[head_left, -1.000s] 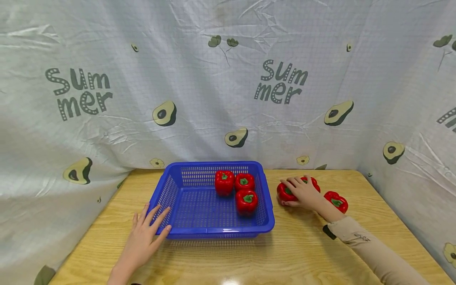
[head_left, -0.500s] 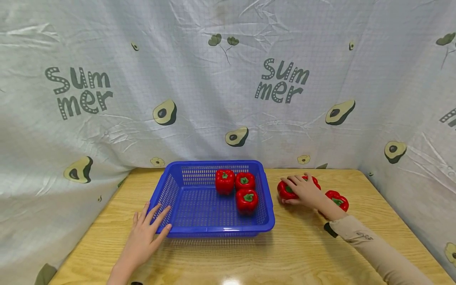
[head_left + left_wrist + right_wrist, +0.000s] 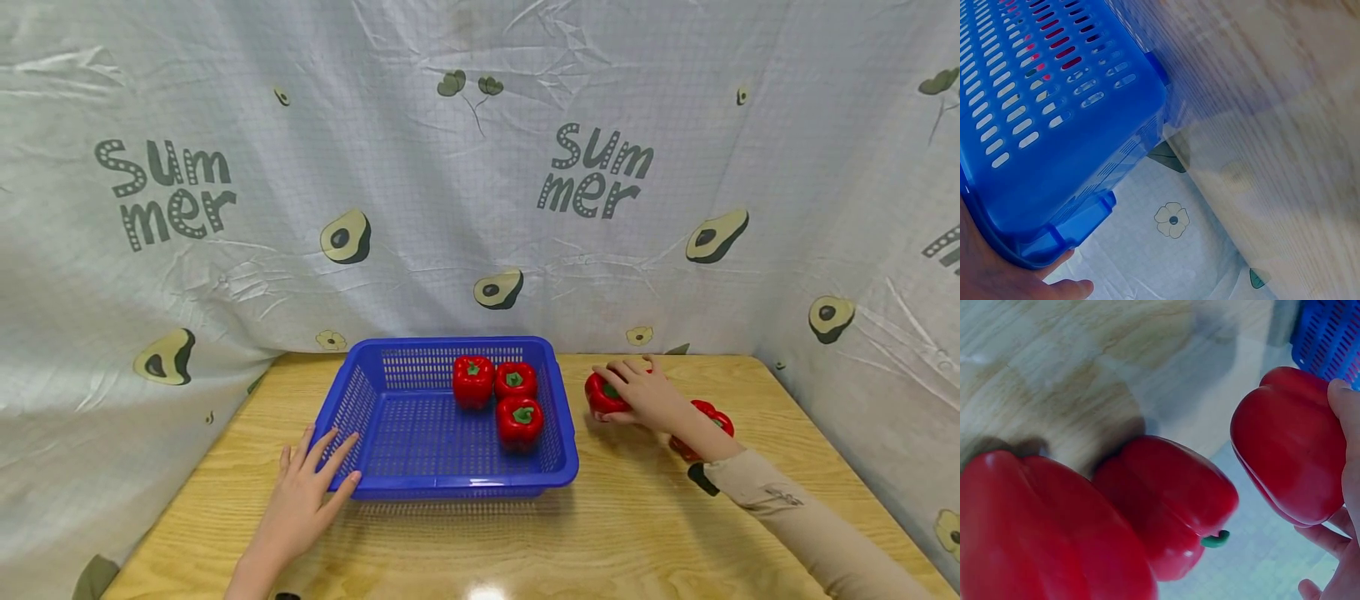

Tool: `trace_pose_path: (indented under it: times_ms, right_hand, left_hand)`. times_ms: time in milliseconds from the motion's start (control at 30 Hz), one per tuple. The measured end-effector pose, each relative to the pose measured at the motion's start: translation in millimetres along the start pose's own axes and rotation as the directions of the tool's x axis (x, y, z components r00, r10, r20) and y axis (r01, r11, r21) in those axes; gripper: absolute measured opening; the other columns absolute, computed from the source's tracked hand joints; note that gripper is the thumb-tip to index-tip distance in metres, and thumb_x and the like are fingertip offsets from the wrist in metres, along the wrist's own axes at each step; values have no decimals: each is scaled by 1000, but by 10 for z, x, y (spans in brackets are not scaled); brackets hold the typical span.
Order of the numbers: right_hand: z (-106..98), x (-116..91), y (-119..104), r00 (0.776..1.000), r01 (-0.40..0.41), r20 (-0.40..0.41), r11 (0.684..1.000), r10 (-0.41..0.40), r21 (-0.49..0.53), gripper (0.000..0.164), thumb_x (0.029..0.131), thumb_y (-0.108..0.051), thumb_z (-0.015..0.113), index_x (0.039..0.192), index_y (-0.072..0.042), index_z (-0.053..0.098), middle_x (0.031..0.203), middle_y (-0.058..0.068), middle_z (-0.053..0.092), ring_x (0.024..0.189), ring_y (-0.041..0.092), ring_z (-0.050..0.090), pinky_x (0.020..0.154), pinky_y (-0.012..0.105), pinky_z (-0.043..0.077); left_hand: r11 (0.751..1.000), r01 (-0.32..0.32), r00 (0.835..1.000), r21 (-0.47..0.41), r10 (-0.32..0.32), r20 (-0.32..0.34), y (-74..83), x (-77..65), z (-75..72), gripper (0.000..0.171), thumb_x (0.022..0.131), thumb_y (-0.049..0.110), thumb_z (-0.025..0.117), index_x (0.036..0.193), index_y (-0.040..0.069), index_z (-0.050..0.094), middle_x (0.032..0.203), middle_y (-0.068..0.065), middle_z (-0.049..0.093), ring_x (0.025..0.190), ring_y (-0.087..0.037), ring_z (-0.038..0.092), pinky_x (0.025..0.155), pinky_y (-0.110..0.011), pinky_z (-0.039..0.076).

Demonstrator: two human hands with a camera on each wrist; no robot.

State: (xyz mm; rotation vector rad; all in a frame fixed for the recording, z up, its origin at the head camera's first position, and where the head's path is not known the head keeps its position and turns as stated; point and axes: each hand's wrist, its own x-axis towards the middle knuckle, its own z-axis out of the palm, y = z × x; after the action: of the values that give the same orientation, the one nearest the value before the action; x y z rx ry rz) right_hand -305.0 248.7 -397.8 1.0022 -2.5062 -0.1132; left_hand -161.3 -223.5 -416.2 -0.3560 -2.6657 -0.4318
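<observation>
My right hand (image 3: 648, 400) grips a red bell pepper (image 3: 602, 394) to the right of the blue basket. In the right wrist view the held pepper (image 3: 1288, 447) is between thumb and fingers, apart from two other peppers. One of these, with a green stem (image 3: 1216, 539), lies in the middle; a nearer pepper (image 3: 1041, 531) fills the lower left. In the head view, hand and forearm hide most of the first and part of the second pepper (image 3: 716, 414). My left hand (image 3: 300, 500) rests with spread fingers on the left rim of the blue basket (image 3: 450, 483).
Inside the basket, three red bell peppers stand grouped toward the right: one at the back (image 3: 473, 383), one beside it (image 3: 515, 381) and one in front (image 3: 519, 423). Behind the wooden table (image 3: 622, 533) hangs a printed cloth (image 3: 420, 183).
My right hand has risen a little with the pepper in its grip. The pepper behind the hand is now more hidden. My left hand stays at the basket rim.
</observation>
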Motion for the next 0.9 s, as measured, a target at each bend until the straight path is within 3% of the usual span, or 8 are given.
trace_pose_path:
  times_ms: [567, 900]
  right_hand:
    - [-236, 31, -2, 999, 27, -45, 999, -28, -25, 72, 69, -48, 69, 125, -8, 48, 110, 12, 55, 103, 29, 50, 87, 58, 29]
    - [-385, 159, -29, 983, 78, -164, 996, -85, -50, 73, 65, -52, 69, 122, -10, 51, 103, 10, 56, 96, 27, 49, 84, 53, 28]
  left_hand:
    - [1000, 1, 1000, -8, -1, 10, -24, 7, 17, 45, 85, 32, 56, 127, 16, 50, 131, -18, 44, 131, -45, 20, 97, -68, 17]
    - [1000, 10, 1000, -10, -9, 23, -27, 2, 22, 46, 86, 33, 55, 128, 17, 49, 132, -18, 43, 133, -43, 18, 97, -68, 17]
